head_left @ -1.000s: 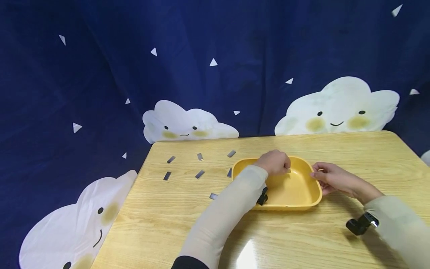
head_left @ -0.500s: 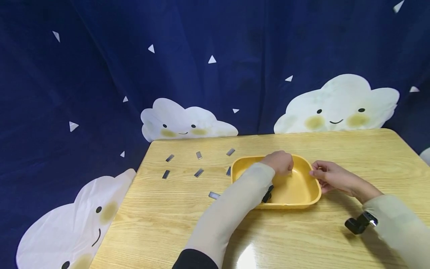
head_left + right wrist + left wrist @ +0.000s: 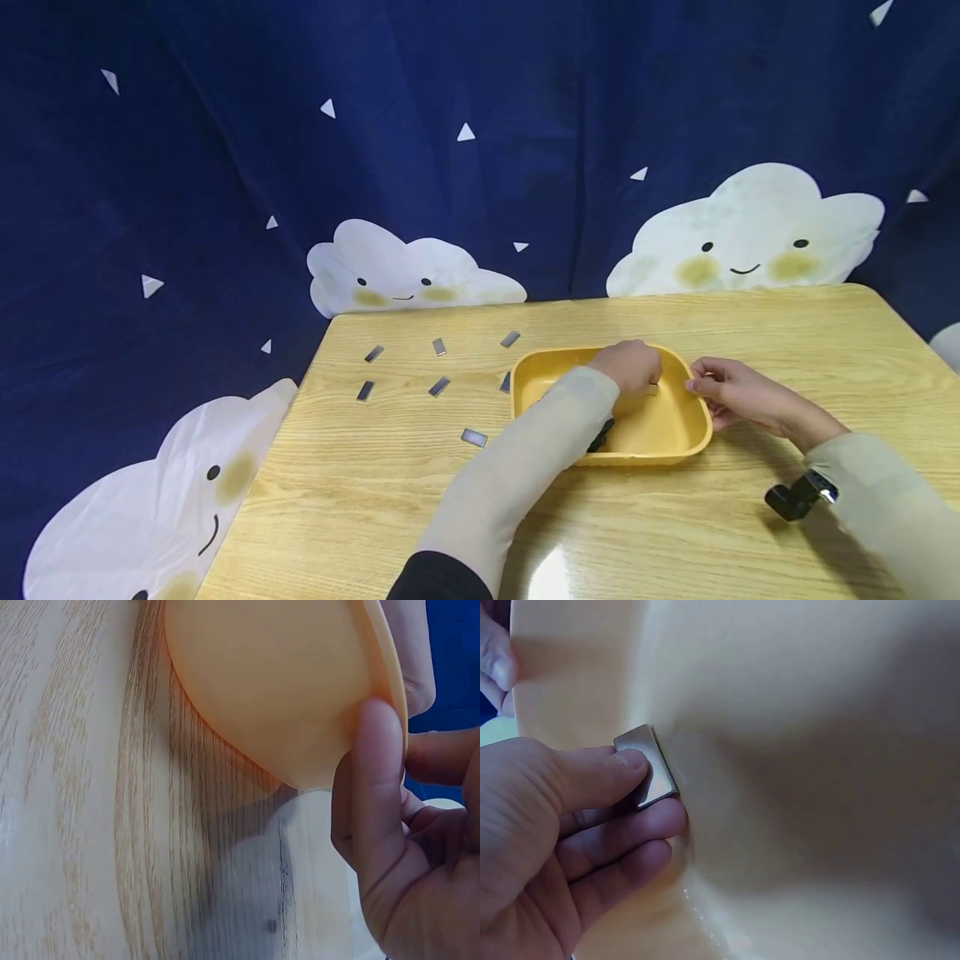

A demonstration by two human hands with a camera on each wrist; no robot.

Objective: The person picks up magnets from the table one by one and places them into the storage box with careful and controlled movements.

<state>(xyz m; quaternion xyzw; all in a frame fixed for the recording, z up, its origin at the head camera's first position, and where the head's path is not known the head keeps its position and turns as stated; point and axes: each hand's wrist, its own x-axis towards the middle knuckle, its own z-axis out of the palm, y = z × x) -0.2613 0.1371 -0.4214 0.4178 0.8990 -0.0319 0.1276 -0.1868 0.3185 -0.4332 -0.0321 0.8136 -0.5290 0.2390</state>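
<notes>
A: Where's the metal plate (image 3: 658,777) right now?

B: Inside the yellow basin (image 3: 667,421), toward its right end. The left hand (image 3: 628,365) has it pinched, thumb flat on the broad face and fingers behind.

A: Which way does it point?

B: In the left wrist view its long axis slants steeply from upper left to lower right, roughly along the curve where the basin's wall meets its floor. I can't tell whether it touches the basin.

A: And the basin itself?

B: It lies lengthwise from left to right on the table (image 3: 337,500), one short end toward the right hand (image 3: 738,396). That hand grips the rim there, thumb on one side and fingers on the other.

A: What differs from a second ago?

B: The left hand sits a little farther toward the basin's right end, plate still pinched. The right hand keeps its place on the rim. Left of the basin, the nearest loose plate (image 3: 474,437), partly covered by the sleeve (image 3: 517,467) half a second ago, now shows whole. Six other plates (image 3: 439,387) lie left of the basin too, one partly hidden by its edge.
</notes>
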